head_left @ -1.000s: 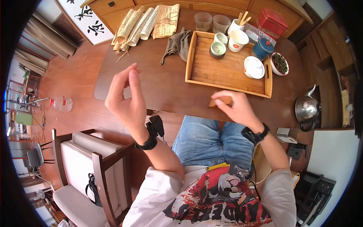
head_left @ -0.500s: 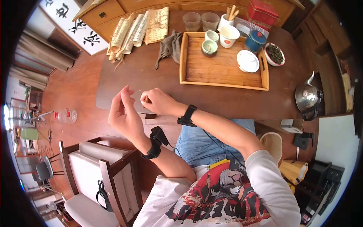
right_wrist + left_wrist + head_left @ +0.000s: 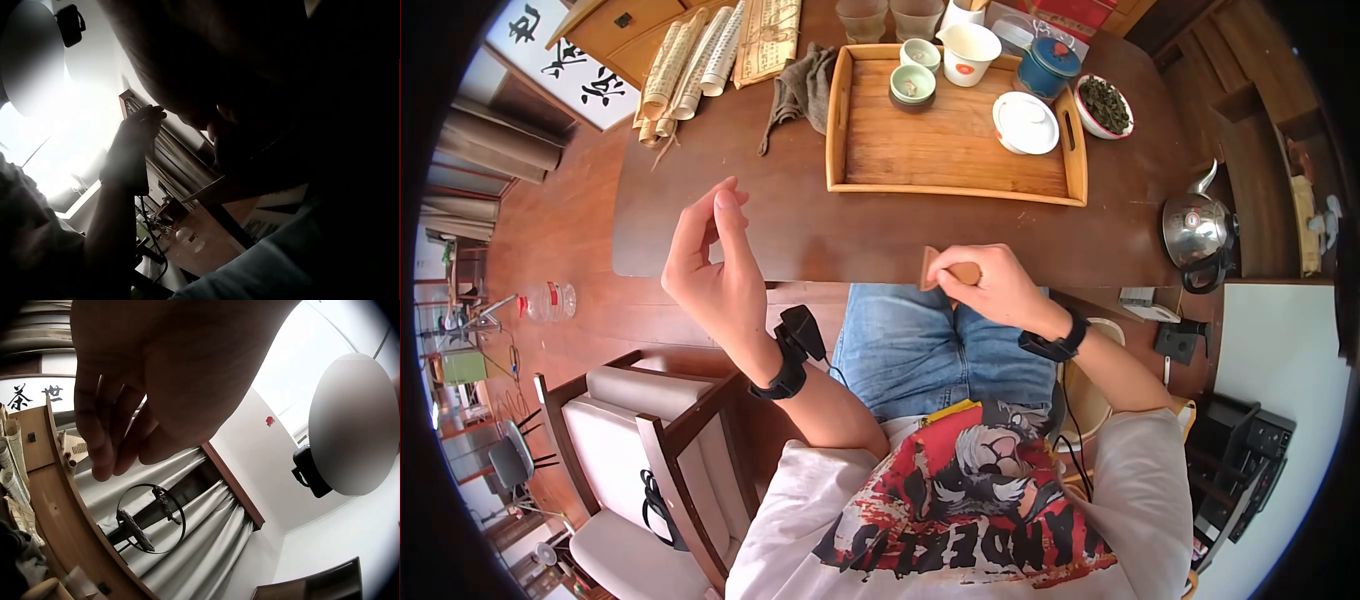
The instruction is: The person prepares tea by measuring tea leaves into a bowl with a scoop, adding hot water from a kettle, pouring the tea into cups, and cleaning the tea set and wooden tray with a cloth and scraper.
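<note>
My left hand [image 3: 715, 255] is raised over the table's front edge, fingers loosely bent towards the thumb. Nothing shows between its fingers in the left wrist view, where the hand [image 3: 169, 381] hangs in shadow. Near the front edge, above the lap, my right hand [image 3: 995, 283] grips a small brown piece [image 3: 928, 268] with a flat flared end. Part of that piece is hidden by the fingers; I cannot tell what it is. Behind the hands lies a wooden tray [image 3: 950, 188] bearing a white lidded bowl [image 3: 1026, 122], a white pitcher [image 3: 970, 60] and two pale green cups [image 3: 913, 85].
At the tray's right stand a blue jar [image 3: 1048, 72] and a bowl of dark leaves [image 3: 1105, 108]. A steel kettle [image 3: 1193, 225] sits at the table's right end. A grey cloth [image 3: 802, 92] and scrolls [image 3: 690, 65] lie on the left. A chair [image 3: 635, 430] stands at front left.
My right hand went left close to the left hand, then came back right with the brown piece. The left hand has kept nearly the same pose. The head view has shifted.
</note>
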A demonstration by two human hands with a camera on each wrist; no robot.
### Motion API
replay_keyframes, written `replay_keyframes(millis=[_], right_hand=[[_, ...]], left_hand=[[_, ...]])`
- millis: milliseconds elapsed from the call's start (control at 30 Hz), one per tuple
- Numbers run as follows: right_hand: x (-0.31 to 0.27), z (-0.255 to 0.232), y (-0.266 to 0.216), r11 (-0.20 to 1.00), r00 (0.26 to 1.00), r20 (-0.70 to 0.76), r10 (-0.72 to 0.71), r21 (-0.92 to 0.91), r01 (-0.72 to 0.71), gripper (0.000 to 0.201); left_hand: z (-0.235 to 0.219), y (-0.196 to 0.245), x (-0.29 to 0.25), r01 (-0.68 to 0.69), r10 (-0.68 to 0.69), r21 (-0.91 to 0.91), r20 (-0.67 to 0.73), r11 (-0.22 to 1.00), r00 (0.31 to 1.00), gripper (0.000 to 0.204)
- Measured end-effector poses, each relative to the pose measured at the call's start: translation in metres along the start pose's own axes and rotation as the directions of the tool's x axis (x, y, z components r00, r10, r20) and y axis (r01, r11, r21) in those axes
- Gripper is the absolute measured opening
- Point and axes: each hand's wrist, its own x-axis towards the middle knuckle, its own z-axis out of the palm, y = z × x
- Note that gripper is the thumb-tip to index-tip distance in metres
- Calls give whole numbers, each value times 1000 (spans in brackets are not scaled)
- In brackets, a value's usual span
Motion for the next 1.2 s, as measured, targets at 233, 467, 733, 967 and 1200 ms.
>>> replay_keyframes(millis=[233,467,733,967,1200], right_hand=[[-41,-38,13,996,996,-73,42,-80,-48,10],[-61,-77,10,979,986,-49,161,-119,-166,11],[-37,-103,-4,988,980,-127,153,10,-153,17],[26,-39,0,996,996,-18,-82,-33,82,16],[63,14,19,988,999,47,-17,154,9,11]], left_hand=[[8,3,-3,-37,37,10,70,999,997,28],[7,-1,-3,-10,10,-7,64,1000,998,28],[7,-7,-2,-3,3,0,66,1000,998,29],[14,-5,-4,-3,3,10,96,1000,995,30],[15,-10,-3,-26,16,55,173,998,985,31]])
